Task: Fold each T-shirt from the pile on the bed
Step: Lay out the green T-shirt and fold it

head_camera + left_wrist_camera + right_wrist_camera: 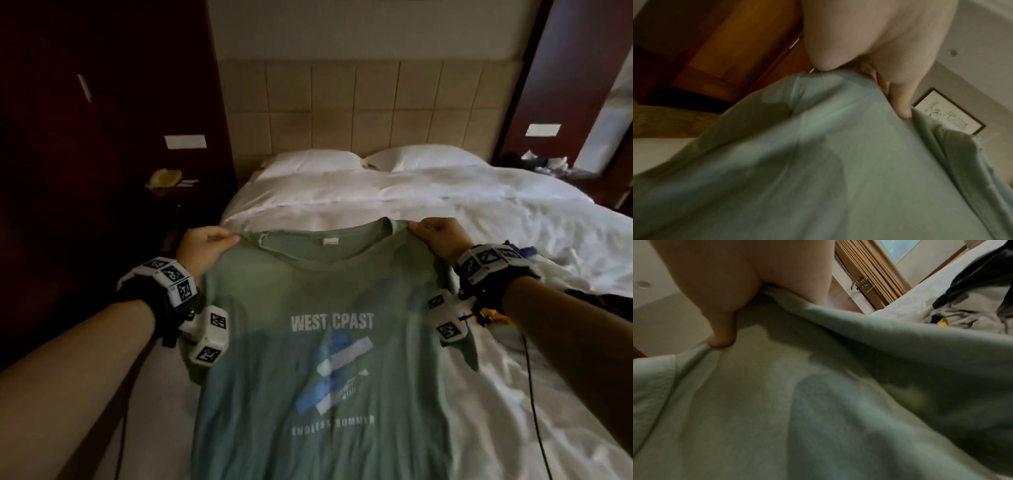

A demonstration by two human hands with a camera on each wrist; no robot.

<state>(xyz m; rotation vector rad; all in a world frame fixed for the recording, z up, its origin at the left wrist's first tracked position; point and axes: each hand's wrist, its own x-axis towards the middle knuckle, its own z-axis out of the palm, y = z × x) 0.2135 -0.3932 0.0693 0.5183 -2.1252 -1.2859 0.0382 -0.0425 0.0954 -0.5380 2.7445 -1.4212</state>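
Now green T-shirt (308, 342) hanging lengthwise, collar up

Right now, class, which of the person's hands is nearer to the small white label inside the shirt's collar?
Right. The right hand grips the shirt close beside the collar, while the left hand holds the far shoulder, further from the label.

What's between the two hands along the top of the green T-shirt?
Only the shirt's neckline with its white label spans left hand to right hand, head view.
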